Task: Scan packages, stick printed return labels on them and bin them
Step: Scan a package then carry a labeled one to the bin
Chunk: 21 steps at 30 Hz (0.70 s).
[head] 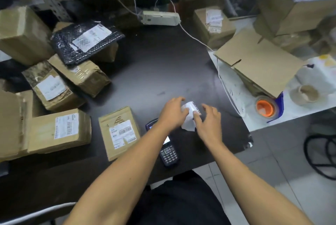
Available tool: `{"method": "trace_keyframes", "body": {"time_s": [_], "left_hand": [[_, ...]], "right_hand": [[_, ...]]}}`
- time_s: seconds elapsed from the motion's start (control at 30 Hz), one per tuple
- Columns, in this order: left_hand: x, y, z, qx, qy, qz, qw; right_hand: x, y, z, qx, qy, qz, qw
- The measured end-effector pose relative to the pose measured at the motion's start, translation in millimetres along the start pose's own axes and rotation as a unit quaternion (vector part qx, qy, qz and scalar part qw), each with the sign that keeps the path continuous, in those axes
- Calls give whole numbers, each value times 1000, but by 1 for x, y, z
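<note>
Head view of a packing station, listed from largest to smallest. A dark table (160,64) carries the work. Stacked along its left side is a pile of parcels: brown cartons, one nearest the front with a white shipping label (60,130), and a black bubble mailer (85,41) lying on top of the pile. On the right, a folded flat carton (261,61) rests on a white side surface, with an orange-cored tape roll (265,107) just beside its lower edge. At the far edge of the table lies a white power strip (160,17) with cables running from it. A small brown padded envelope (120,132) lies flat near the front edge, just left of the forearms. A handheld scanner (168,150) with a keypad lies under the left forearm.

Both hands meet over the table centre. The left hand (172,113) pinches the upper edge of a printed label (190,115); the right hand (209,123) has thumb and forefinger on its lower part, the other fingers spread. The label is curled and lifted off the table.

Judged step: peeling or readying the label before sticking. The next move calls for separating the backing cleanly and laying the label flat on a parcel, probably the envelope.

Writing: barcodes and text show on several labels, but none is sharp enough to read with confidence.
</note>
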<state>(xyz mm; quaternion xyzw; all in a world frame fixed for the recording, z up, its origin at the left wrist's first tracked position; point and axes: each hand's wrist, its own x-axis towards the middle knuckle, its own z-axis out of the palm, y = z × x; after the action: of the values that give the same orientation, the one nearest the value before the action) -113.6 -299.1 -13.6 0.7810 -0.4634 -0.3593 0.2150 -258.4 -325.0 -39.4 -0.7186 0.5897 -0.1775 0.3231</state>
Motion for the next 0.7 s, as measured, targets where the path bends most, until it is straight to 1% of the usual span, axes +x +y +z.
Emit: {"method": "trace_keyframes", "body": {"time_s": [0.1,0.23,0.33,0.43,0.53,0.7], "left_hand": [[16,1,9,-31,-28,-41,998],[26,-4,13,-88,-45,-74,992],[26,-7,12,-174,-69,-67,980],[21,-11,11,-227,-77,-56,969],[16,-13,12,-232,-79,-42,969],[10,-11,13,-220,-75,-12,973]], "right_hand": [[11,8,-3,1,-31,-49,998],[21,16,-7,25,-79,-72,994],[25,18,-9,49,-112,-79,989],[32,18,-10,61,-131,-77,987],[39,17,-11,62,-152,-78,983],[48,17,-17,136,-199,-25,970]]}}
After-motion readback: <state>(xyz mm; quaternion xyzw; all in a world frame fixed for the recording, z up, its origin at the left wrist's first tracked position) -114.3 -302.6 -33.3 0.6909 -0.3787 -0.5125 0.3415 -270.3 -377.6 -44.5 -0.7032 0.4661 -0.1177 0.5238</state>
